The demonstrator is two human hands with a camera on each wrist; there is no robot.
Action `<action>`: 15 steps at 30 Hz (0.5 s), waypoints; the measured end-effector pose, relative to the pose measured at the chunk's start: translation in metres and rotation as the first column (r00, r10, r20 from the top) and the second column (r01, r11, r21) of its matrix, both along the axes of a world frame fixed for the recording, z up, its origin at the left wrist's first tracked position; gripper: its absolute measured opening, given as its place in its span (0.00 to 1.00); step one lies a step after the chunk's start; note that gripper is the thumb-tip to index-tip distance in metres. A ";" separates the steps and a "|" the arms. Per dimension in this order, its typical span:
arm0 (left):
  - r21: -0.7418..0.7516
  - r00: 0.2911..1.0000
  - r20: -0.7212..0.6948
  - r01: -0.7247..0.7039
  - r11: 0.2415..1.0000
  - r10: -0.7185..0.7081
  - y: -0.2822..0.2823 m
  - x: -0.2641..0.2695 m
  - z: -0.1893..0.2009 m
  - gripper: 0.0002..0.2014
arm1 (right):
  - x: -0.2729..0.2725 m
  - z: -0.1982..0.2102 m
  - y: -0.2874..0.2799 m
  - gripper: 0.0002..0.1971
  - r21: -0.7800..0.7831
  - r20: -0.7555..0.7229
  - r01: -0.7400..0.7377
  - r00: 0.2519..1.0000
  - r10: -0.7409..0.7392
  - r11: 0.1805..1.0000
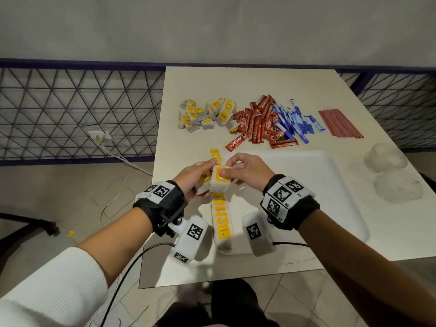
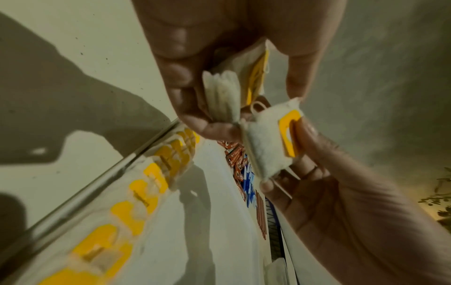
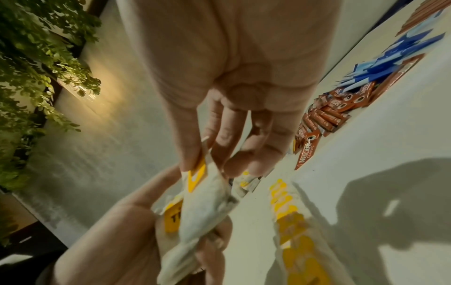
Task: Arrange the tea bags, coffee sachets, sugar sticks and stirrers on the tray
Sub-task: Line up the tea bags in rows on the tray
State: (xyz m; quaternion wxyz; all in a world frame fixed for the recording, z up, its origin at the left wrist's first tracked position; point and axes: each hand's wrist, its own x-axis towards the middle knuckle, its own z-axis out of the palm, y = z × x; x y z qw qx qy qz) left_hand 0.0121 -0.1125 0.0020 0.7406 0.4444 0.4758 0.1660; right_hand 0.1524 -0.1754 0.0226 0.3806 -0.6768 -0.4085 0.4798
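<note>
My left hand (image 1: 200, 173) grips a small bunch of white tea bags with yellow tags (image 2: 223, 92) above the left side of the white tray (image 1: 318, 185). My right hand (image 1: 227, 167) pinches one tea bag (image 1: 219, 181) between thumb and fingers, right against that bunch. A row of tea bags (image 1: 220, 220) lies along the tray's left edge, under both hands. Beyond the tray on the table lie a loose heap of tea bags (image 1: 207, 114), red coffee sachets (image 1: 257, 123), blue sugar sticks (image 1: 295, 121) and a neat band of reddish stirrers (image 1: 339, 123).
Two clear upturned bowls (image 1: 385, 160) sit on the table right of the tray. A blue mesh fence (image 1: 70, 109) runs behind and left of the table. The table's left edge is close beside my left wrist. Cables trail on the floor.
</note>
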 end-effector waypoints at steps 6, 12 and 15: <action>-0.003 0.997 -0.059 0.049 0.999 -0.049 0.012 0.023 -0.004 0.03 | 0.037 -0.010 0.025 0.10 -0.037 -0.031 0.014 0.999 -0.015 0.999; 0.117 0.982 -0.183 -0.019 0.993 0.040 0.031 0.050 -0.011 0.07 | 0.065 -0.026 0.052 0.07 -0.104 -0.067 -0.063 0.996 0.056 0.993; 0.120 0.972 -0.229 -0.028 0.992 0.055 0.036 0.057 -0.018 0.10 | 0.073 -0.038 0.061 0.06 -0.132 -0.093 -0.091 0.993 0.079 0.987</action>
